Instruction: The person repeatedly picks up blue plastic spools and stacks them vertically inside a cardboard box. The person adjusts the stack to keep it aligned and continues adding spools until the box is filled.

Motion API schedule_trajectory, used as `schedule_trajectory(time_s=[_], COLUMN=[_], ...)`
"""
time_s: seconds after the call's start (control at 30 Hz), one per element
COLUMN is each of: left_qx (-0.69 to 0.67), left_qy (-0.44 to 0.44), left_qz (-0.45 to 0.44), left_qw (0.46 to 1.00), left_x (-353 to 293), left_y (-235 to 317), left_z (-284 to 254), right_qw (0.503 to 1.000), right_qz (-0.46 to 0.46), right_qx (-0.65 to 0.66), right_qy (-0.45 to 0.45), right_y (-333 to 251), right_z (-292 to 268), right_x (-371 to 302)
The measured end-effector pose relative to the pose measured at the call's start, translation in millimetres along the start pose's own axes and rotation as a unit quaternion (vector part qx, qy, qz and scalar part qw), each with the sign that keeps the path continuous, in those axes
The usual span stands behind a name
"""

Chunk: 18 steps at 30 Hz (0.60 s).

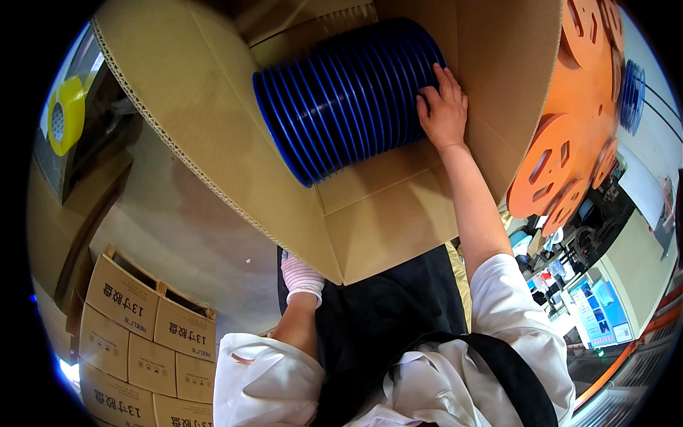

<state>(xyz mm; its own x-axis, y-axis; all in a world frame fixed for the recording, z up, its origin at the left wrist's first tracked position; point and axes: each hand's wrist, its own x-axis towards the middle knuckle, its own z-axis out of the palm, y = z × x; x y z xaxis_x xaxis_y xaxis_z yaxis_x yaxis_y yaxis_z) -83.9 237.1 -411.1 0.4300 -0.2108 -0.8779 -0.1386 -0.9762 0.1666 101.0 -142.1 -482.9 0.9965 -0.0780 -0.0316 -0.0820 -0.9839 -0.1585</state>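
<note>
A large open cardboard box (384,242) stands in front of me. Inside it, toward the far end, a row of several dark blue plastic reels (341,99) lies on its side, rims packed closely together. My bare right hand (445,110) reaches into the box and rests on the right end of the row, fingers stretched out over the rims. In a pink-and-white striped glove, my left hand (302,276) is against the outside of the box at its near left lower edge. The box wall hides its fingers.
Cardboard cartons (135,320) are stacked at lower left. A roll of yellow tape (66,116) is at far left. Orange slotted discs (544,167) stand just right of the box, with more blue reels (632,97) beyond. A screen (601,313) is lower right.
</note>
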Motion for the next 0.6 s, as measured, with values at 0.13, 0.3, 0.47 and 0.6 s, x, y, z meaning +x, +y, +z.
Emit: schedule_trajectory(time_s=[0.13, 0.3, 0.47, 0.6], left_qx=[-0.022, -0.023, -0.026, -0.039], left_qy=[0.001, -0.001, -0.012, -0.009], left_qz=[-0.004, -0.003, -0.009, -0.011], left_qw=[1.0, 1.0, 1.0, 0.999], left_x=[-0.4, -0.2, 0.8, 0.4], left_y=[2.9, 5.1, 3.8, 1.0], left_z=[-10.0, -17.1, -15.7, -9.9], right_qw=[1.0, 0.999, 0.996, 0.997], right_qz=[-0.006, -0.051, -0.084, -0.069], right_qx=[-0.009, -0.009, -0.009, -0.003], right_qy=[-0.01, -0.002, -0.03, -0.027], right_y=[-1.2, -6.4, -9.2, -12.5], right_z=[1.1, 4.4, 4.8, 3.5], right_x=[0.0, 6.1, 5.6, 4.9])
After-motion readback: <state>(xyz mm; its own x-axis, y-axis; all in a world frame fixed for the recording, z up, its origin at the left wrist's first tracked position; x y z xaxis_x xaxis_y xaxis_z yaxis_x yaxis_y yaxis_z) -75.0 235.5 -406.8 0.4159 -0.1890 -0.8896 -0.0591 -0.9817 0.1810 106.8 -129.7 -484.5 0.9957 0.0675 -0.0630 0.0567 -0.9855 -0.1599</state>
